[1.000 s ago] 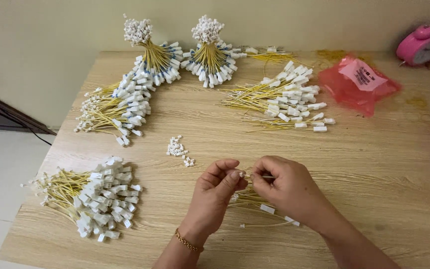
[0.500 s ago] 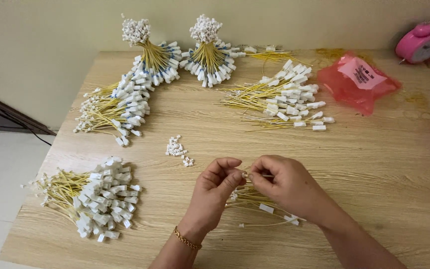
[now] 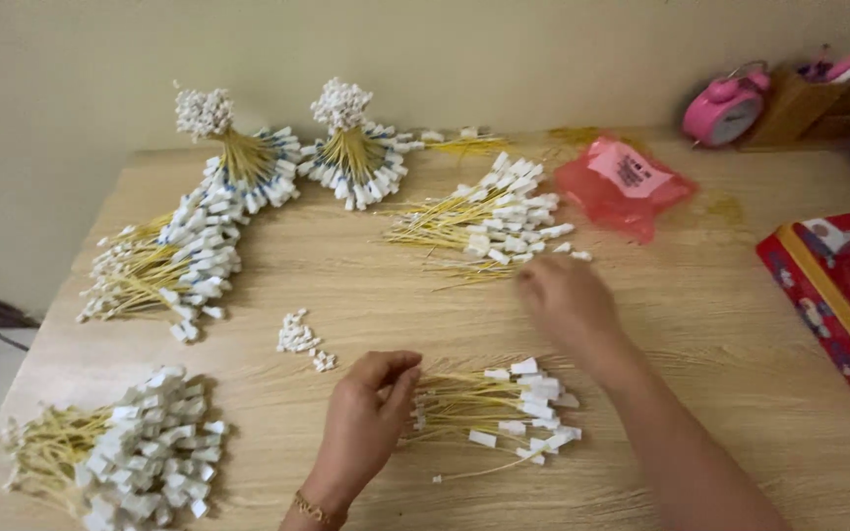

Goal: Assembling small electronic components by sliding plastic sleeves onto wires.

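My left hand (image 3: pixel 366 413) rests at the near middle of the wooden table (image 3: pixel 720 324), fingertips touching the white-capped ends of a small bundle of yellow wires with white tags (image 3: pixel 499 405). My right hand (image 3: pixel 563 300), blurred, is stretched out above the table just below a larger pile of tagged yellow wires (image 3: pixel 489 218); it seems to hold nothing. A little heap of small white connectors (image 3: pixel 299 339) lies left of my left hand.
More tagged wire bundles lie at the near left (image 3: pixel 115 457), far left (image 3: pixel 174 261) and two upright fans at the back (image 3: pixel 346 147). A pink plastic bag (image 3: pixel 622 182), a pink alarm clock (image 3: pixel 725 108) and a red box (image 3: pixel 838 295) sit to the right.
Both hands were together working a wire at the near middle. My right hand has left and reached toward the far pile; my left stays by the small bundle. The camera view shifted right.
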